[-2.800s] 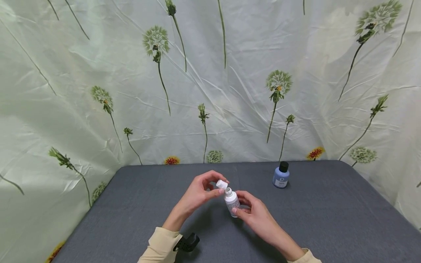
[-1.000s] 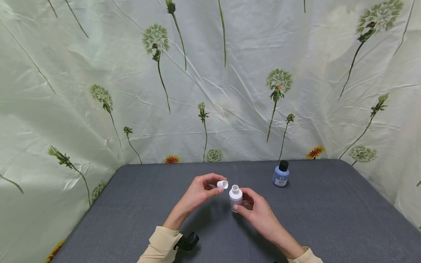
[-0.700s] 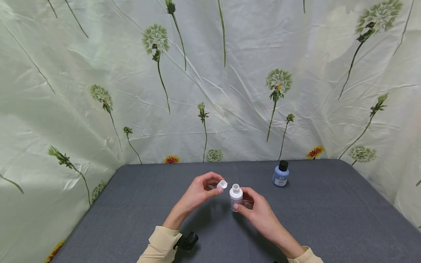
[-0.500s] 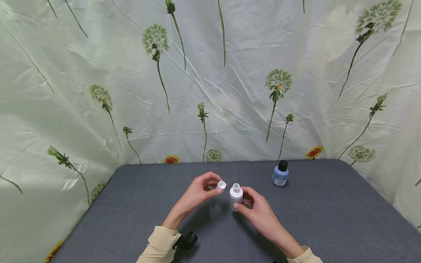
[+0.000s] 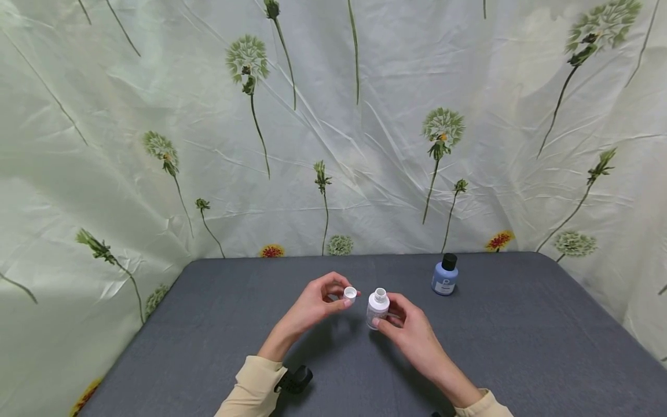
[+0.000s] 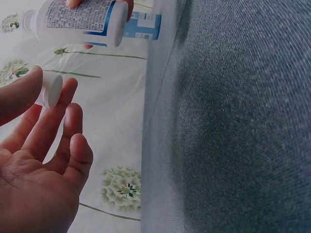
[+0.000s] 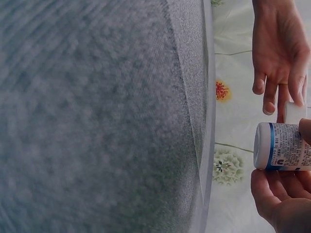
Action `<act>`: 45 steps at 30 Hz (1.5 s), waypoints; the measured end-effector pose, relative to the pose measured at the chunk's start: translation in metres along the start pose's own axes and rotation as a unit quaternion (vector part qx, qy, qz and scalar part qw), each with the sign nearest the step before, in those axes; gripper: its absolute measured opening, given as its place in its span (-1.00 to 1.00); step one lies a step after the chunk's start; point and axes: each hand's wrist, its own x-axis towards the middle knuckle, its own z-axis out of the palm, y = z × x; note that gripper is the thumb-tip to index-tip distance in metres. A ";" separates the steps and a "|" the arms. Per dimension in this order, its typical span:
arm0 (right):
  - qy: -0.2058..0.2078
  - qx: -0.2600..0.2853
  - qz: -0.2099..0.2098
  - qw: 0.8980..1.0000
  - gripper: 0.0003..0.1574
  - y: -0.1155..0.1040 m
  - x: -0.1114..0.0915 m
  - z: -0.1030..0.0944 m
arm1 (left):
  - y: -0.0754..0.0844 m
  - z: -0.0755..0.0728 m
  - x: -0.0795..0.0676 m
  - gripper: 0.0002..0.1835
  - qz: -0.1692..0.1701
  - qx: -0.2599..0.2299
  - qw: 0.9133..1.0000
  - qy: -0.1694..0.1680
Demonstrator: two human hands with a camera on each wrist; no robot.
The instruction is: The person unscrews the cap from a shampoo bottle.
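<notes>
Between thumb and fingers, my left hand (image 5: 315, 302) pinches a white screw cap (image 5: 350, 295), its hollow side turned up in the head view. My right hand (image 5: 409, 327) grips a small white bottle (image 5: 377, 310) round its body, and the bottle's bare neck shows uncapped. In the left wrist view the bottle (image 6: 82, 22) has a label with dense small print and a blue band. Cap and bottle are a short gap apart, both held above the dark grey table. The right wrist view shows the cap (image 7: 294, 112) partly hidden near the bottle.
A blue bottle with a black cap (image 5: 444, 275) stands upright near the table's far edge, right of my hands. The dark grey table (image 5: 224, 324) ends at a pale curtain (image 5: 385, 145) printed with dandelions. A black strap device (image 5: 294, 380) sits on my left wrist.
The cap has come away from over the bottle's mouth to the left and turned hollow side up. The bottle has straightened and moved slightly right and farther from me.
</notes>
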 end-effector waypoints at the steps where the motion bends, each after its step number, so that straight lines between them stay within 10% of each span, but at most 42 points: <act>1: 0.002 0.002 -0.002 1.000 -0.45 0.000 0.000 0.000 | 0.000 -0.001 0.000 -0.76 0.000 0.002 1.000 0.001; 34: -0.040 0.019 -0.018 0.999 -0.46 0.002 0.027 0.009 | -0.019 -0.034 -0.010 -0.70 -0.026 0.087 0.996 0.027; 41: -0.055 0.011 -0.034 0.998 -0.47 0.002 0.042 0.015 | 0.011 -0.042 -0.020 -0.77 -0.028 0.136 0.990 0.032; 45: -0.058 -0.006 -0.033 0.998 -0.48 0.003 0.050 0.020 | -0.012 -0.055 -0.015 -0.76 -0.041 0.154 0.987 0.037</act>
